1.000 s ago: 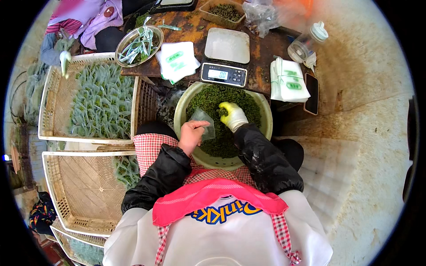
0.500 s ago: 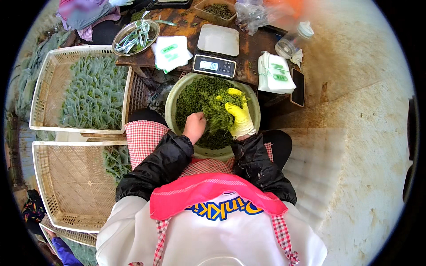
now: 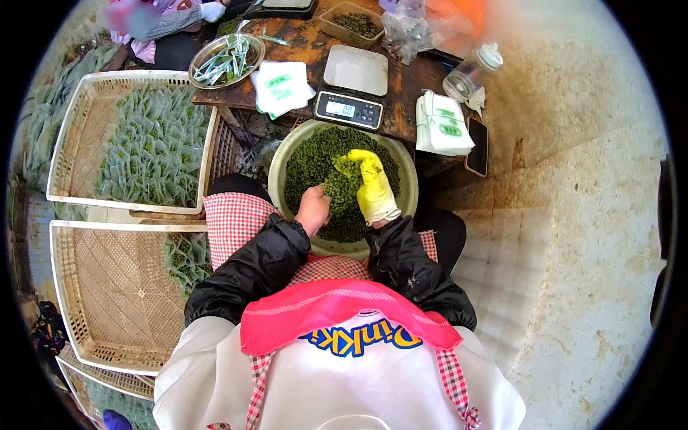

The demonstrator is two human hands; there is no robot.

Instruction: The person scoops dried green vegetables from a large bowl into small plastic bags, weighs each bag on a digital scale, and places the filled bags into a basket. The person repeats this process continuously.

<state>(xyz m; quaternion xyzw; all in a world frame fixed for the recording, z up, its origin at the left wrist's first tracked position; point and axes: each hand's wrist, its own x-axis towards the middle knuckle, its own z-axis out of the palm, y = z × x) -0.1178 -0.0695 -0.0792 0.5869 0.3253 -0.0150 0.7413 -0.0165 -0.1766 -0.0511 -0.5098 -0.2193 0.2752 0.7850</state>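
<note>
My bare left hand (image 3: 314, 209) is closed on a clear bag (image 3: 337, 193), hard to make out against green, bead-like plants, in the pale basin (image 3: 283, 154) between my knees. My right hand (image 3: 369, 185), in a yellow and white glove, has its fingers curled on a clump of green plants (image 3: 345, 172) just above and right of the bag's mouth. A digital scale (image 3: 355, 70) stands on the rusty-brown table (image 3: 294, 49) beyond the basin, between a fanned stack of printed bags (image 3: 279, 89) and a thicker bundle of bags (image 3: 443, 122).
White crates (image 3: 61, 150) at left hold filled bags (image 3: 149, 147). A metal dish (image 3: 225, 63) with strips, a plastic tub (image 3: 337, 16), a clear jug (image 3: 459, 84) and a phone (image 3: 477, 143) lie about the table. A co-worker's gloved hand (image 3: 212, 11) shows at top left.
My right hand has risen from within the plants with a clump and moved toward the bag. My left hand has turned and dipped lower with the bag. The co-worker's hand has moved.
</note>
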